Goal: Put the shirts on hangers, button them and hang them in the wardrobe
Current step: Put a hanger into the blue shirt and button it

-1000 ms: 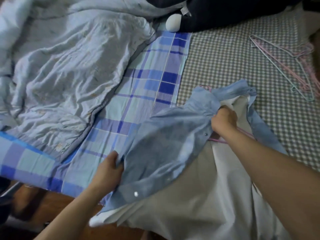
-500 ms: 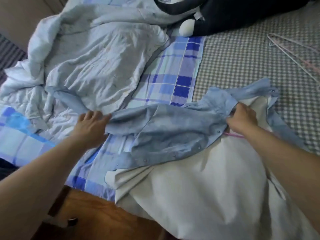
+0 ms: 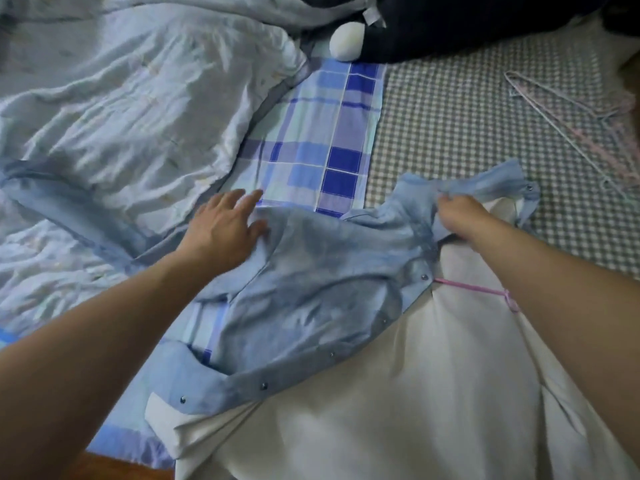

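A light blue snap-button shirt (image 3: 322,292) lies spread on the bed, its front open, over a white shirt (image 3: 398,403). A pink hanger (image 3: 485,291) pokes out from under the blue shirt near the collar. My right hand (image 3: 457,216) is closed on the blue shirt's collar area. My left hand (image 3: 225,230) rests flat, fingers spread, on the shirt's left shoulder, where a sleeve (image 3: 69,209) trails off to the left.
A crumpled pale blue quilt (image 3: 131,109) covers the left of the bed. Blue plaid sheet (image 3: 322,133) and grey gingham sheet (image 3: 467,133) lie beyond. Spare pastel hangers (image 3: 581,123) rest at far right. A dark plush toy (image 3: 450,26) lies at the top.
My left hand moved from the shirt's hem up to its left shoulder and now lies flat. The sleeve got spread out leftward. My right hand stayed at the collar.
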### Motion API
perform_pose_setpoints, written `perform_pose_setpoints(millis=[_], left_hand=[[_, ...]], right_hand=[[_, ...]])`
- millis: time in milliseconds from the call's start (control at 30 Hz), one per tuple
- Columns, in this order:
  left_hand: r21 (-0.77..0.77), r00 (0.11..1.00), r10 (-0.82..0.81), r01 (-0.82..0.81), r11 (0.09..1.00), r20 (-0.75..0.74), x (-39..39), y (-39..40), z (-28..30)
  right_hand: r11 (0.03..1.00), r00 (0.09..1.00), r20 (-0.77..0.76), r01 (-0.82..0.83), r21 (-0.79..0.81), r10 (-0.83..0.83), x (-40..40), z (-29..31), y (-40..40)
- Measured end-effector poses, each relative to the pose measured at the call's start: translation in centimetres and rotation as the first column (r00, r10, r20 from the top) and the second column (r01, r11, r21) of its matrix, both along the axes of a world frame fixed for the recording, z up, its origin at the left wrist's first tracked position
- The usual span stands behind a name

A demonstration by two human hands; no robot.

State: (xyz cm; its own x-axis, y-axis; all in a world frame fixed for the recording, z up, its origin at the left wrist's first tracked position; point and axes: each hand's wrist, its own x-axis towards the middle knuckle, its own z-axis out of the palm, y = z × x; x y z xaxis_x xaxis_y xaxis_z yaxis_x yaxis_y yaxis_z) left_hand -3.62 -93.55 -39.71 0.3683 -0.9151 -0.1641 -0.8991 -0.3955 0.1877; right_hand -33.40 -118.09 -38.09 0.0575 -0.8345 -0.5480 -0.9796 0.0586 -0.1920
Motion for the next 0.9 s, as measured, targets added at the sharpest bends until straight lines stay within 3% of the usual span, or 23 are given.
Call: perform_pose_setpoints(millis=[100, 167, 233, 333, 433, 533, 633, 767, 833, 900], left_hand=[[0.124, 0.982, -0.173, 0.182, 0.975, -0.076, -3.0, -4.7, -1.3], [0.259, 0.973, -0.229, 0.229, 0.938, -0.03, -4.0, -5.5, -1.3], [0.295, 0.968, -0.25, 0.229, 0.928, 0.033, -3.2, -4.7, 0.0], [0.136, 0.98, -0.192, 0.184, 0.974, 0.05, 0.0, -1.9, 2.6], [-0.076, 0.984, -0.12, 0.131, 0.988, 0.134, 2.4, -0.9, 4.0], [-0.154, 0.993, 0.055, -0.039, 0.987, 0.1, 2.9, -2.8, 3.7], [-0.039, 0.995, 0.078, -0.075, 0.996, 0.067, 0.7, -3.5, 2.0], [-0.117, 0.999, -0.031, 0.028, 0.993, -0.025, -4.6, -0.4, 0.6], [-0.04, 0.986, -0.004, -0.002, 0.999, -0.168, -6.7, 2.7, -0.1], [0.09, 0.957, 0.067, -0.043, 0.995, -0.281, -7.9, 5.9, -0.7]], right_hand=[[0.999, 0.997, 0.078, -0.029, 0.032, 0.026, -1.2, -1.8, 0.4], [1.0, 0.975, 0.223, 0.013, 0.001, -0.013, -2.0, -1.9, 0.7], [0.991, 0.911, 0.389, 0.132, 0.032, -0.134, -2.0, -1.3, -0.1], [0.956, 0.833, 0.479, 0.287, 0.054, -0.278, -1.2, 1.5, -2.7], [0.974, 0.814, 0.546, 0.225, 0.022, -0.2, 0.3, 3.3, -4.8], [0.999, 0.893, 0.448, 0.031, 0.021, -0.037, 3.5, 3.2, -5.0], [0.996, 0.948, 0.317, -0.06, 0.071, 0.034, 6.2, 0.6, -4.5], [0.968, 0.88, 0.47, 0.175, -0.183, -0.07, 9.1, 0.3, -5.4], [0.961, 0.863, 0.503, 0.176, -0.213, -0.047, 9.8, 0.9, -6.5], [0.974, 0.922, 0.387, 0.072, -0.217, 0.017, 9.2, 1.0, -6.2]])
